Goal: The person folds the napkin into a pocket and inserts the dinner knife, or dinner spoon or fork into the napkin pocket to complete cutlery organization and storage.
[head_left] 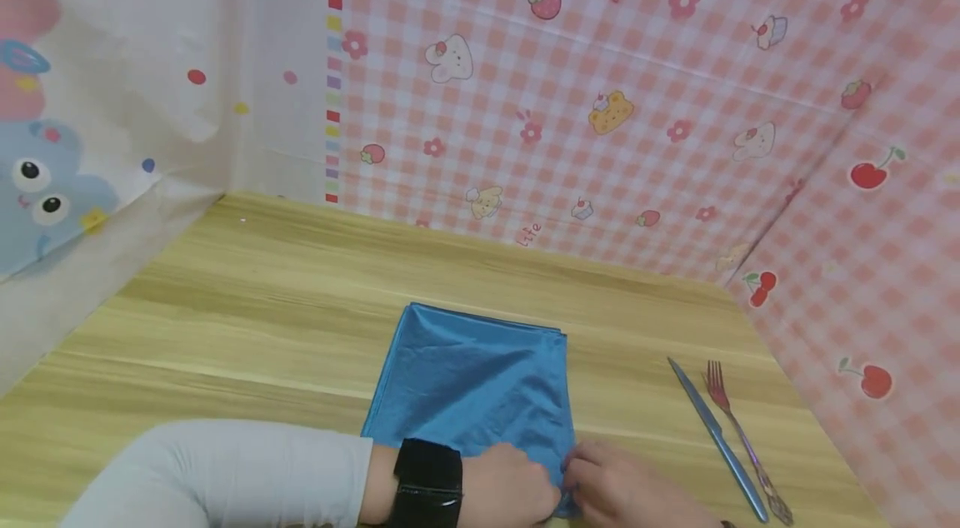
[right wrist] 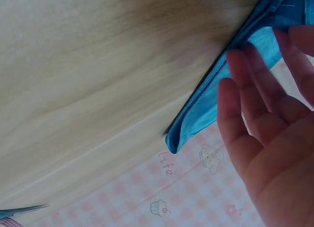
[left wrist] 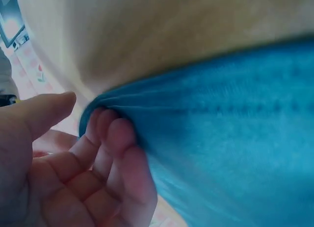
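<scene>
A folded blue satin-like cloth (head_left: 480, 378) lies on the wooden table, its layered edges showing. My left hand (head_left: 510, 482) reaches across its near side toward the near right corner. In the left wrist view, the fingertips (left wrist: 120, 134) of that hand touch the cloth's edge, and the thumb stands apart from them. My right hand (head_left: 626, 482) is at the same corner from the right. In the right wrist view, its thumb and forefinger meet at the cloth (right wrist: 201, 109), while the other fingers rest loosely along the folded edge. The left hand's fingertips are partly hidden in the head view.
A table knife (head_left: 720, 436) and a fork (head_left: 738, 424) lie side by side at the right of the wood-grain table (head_left: 247, 328). Pink checked sheeting (head_left: 570, 78) walls the back and right; a white printed sheet (head_left: 135, 37) hangs on the left.
</scene>
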{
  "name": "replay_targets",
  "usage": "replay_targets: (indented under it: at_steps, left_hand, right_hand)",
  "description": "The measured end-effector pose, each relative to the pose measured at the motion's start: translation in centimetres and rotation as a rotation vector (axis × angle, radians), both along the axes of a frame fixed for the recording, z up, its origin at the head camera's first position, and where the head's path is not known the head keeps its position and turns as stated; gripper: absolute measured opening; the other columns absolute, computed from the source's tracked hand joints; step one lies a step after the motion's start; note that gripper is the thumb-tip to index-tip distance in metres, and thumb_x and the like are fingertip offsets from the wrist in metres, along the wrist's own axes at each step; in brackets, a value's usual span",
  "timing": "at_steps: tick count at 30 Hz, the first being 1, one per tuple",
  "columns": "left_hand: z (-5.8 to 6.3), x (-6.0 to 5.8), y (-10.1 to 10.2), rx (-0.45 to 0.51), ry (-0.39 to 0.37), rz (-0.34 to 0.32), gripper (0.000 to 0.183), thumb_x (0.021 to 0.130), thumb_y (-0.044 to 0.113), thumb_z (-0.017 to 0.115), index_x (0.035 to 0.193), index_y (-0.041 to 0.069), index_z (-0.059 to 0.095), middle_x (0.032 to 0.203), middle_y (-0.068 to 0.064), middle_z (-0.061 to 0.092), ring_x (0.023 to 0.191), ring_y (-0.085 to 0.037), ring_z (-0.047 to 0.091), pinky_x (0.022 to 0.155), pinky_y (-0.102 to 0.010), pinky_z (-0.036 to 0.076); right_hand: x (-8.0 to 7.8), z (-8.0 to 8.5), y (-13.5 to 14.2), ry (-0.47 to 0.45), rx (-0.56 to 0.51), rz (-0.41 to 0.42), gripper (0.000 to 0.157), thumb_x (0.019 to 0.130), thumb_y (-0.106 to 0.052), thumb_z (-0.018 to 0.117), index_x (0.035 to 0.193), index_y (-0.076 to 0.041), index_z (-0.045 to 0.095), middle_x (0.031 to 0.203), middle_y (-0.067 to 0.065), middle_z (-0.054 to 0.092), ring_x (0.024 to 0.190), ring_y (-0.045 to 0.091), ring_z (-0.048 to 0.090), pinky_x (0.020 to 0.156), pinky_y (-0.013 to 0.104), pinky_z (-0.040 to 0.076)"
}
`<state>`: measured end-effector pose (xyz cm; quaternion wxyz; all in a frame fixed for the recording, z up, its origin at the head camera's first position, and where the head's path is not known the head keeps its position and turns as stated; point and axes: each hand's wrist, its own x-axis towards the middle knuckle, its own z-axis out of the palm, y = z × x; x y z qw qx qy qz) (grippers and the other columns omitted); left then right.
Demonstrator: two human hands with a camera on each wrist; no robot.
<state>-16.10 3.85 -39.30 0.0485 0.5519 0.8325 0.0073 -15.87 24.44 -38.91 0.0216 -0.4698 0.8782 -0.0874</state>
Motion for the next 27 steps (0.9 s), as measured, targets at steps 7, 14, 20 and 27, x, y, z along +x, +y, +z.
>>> replay_targets:
  at_steps: [7, 14, 20, 27]
  left_hand:
    - [-0.1, -0.4, 0.2, 0.09, -0.028, 0.039, 0.029, 0.09, 0.041, 0.052, 0.068, 0.022, 0.058, 0.058, 0.013, 0.05, 0.048, 0.002, 0.041, 0.043, -0.016, 0.03]
    - [0.8, -0.7, 0.2, 0.25, 0.092, 0.117, 0.028, 0.089, 0.036, 0.056, 0.064, 0.024, 0.057, 0.056, 0.014, 0.052, 0.049, 0.005, 0.043, 0.042, -0.014, 0.029]
    - [2.7, -1.8, -0.4, 0.356, 0.118, 0.248, 0.011, 0.084, 0.028, 0.064, 0.076, 0.024, 0.058, 0.065, 0.015, 0.05, 0.057, 0.005, 0.042, 0.047, -0.012, 0.03]
    - [3.8, -2.3, -1.6, 0.44, 0.096, 0.301, 0.01, 0.085, 0.029, 0.065, 0.079, 0.023, 0.059, 0.069, 0.013, 0.05, 0.058, 0.004, 0.043, 0.049, -0.011, 0.031]
  right_hand:
    - [0.2, -0.3, -0.3, 0.014, -0.085, -0.01, 0.009, 0.087, -0.017, 0.059, 0.089, -0.026, 0.058, 0.085, -0.018, 0.051, 0.077, -0.005, 0.044, 0.066, 0.011, 0.04]
    - [0.0, 0.2, -0.6, 0.226, -0.205, -0.037, 0.011, 0.083, -0.019, 0.066, 0.087, -0.024, 0.057, 0.084, -0.019, 0.052, 0.075, -0.003, 0.046, 0.068, 0.01, 0.039]
    - [-0.1, 1.3, -1.1, 0.286, -0.309, -0.101, 0.029, 0.073, -0.011, 0.075, 0.091, -0.023, 0.056, 0.089, -0.017, 0.056, 0.079, 0.001, 0.056, 0.069, 0.013, 0.045]
    - [-0.7, 2.1, -2.3, 0.344, -0.37, -0.171, 0.03, 0.07, -0.006, 0.076, 0.089, -0.02, 0.057, 0.086, -0.016, 0.056, 0.078, -0.001, 0.053, 0.066, 0.015, 0.047]
